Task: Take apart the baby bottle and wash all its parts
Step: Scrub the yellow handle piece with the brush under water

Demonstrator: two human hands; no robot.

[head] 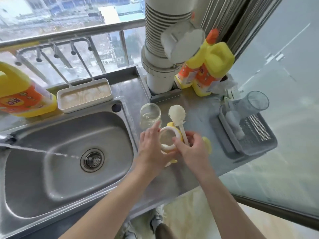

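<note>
Over the worktop, just right of the sink, the left hand holds the bottle ring. The right hand grips the brush, thumb on the ring. The glass bottle stands just behind.

Bottle: clear, empty, upright, mouth open, on desk. Collar: white ring, yellow handles, off the bottle, held in left hand just beside it. Brush: white head up, handle in right hand.
</note>
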